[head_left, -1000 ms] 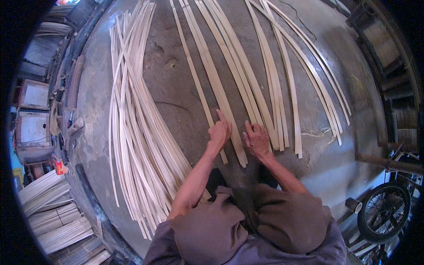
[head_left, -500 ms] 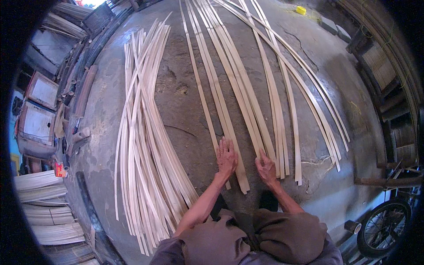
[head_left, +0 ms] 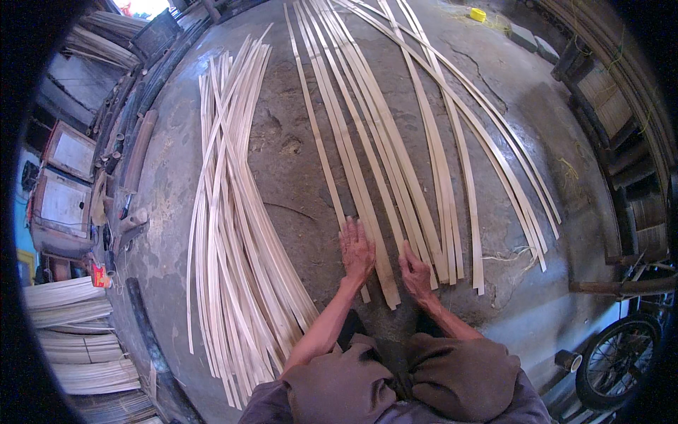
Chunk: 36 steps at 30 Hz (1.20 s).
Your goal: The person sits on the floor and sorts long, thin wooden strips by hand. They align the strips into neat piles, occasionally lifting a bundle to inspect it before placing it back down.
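Observation:
Long pale bamboo strips [head_left: 369,141] fan out over the concrete floor in front of me. My left hand [head_left: 358,249] lies flat, fingers stretched, across the lower part of the left strips. The near ends of those strips [head_left: 388,288] stick out below and beside it. Just to the right, my right hand [head_left: 417,273] pinches the near end of a single bamboo strip [head_left: 385,194] between thumb and fingers; its tip is hidden by the hand. More strips [head_left: 427,240] rest close by on the right of that hand.
A thick heap of bamboo strips [head_left: 224,184] lies on the left, some crossing. Further strips [head_left: 505,187] spread to the right. Bundled slats [head_left: 81,348] are stacked at lower left. A spoked wheel [head_left: 620,360] stands at lower right, and a yellow object [head_left: 478,14] sits far off.
My right hand has shifted a little left, bringing one bamboo strip away from the middle group toward my left hand. My left hand has moved slightly left.

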Tool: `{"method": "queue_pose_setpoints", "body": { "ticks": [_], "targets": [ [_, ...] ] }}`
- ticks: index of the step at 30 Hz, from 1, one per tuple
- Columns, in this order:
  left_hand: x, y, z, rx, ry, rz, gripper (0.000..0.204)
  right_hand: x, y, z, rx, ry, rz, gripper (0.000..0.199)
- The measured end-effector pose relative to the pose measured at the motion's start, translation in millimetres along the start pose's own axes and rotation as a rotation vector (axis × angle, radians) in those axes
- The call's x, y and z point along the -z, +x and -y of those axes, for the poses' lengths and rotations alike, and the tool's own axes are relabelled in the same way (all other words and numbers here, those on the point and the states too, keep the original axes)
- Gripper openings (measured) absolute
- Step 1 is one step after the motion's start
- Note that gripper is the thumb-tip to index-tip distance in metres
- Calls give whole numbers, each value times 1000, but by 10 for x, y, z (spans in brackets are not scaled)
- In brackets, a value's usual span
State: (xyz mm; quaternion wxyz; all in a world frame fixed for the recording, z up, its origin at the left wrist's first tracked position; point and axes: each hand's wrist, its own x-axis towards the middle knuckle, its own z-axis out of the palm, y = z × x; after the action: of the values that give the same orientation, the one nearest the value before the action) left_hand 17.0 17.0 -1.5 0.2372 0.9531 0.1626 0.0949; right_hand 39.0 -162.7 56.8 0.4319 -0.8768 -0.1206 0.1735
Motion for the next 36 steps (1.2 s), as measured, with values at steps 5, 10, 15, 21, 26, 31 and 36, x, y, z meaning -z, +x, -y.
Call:
{"method": "queue_pose_setpoints", "body": {
  "ticks": [5,10,15,21,26,31,36],
  "targets": [
    [66,-32,56,263,67,-149,70,-118,-78,12,279,156,-170,48],
    [129,-41,178,292,105,-1,66,-390,41,147,195,229,-84,48],
    [127,-44,220,209,66,-121,54,-690,156,229,112,164,23,48],
    [267,-60,59,424,-518,-113,46,-823,77,139,156,151,52,46],
    [74,-212,152,435,-686,-238,34,-865,1,129,128,174,115,46],
    [2,-287,132,538,-764,-318,28,-803,-66,184,88,101,193,48],
    [38,-238,191,712,-842,-264,26,-886,-50,122,183,104,161,51]
  ]
}}
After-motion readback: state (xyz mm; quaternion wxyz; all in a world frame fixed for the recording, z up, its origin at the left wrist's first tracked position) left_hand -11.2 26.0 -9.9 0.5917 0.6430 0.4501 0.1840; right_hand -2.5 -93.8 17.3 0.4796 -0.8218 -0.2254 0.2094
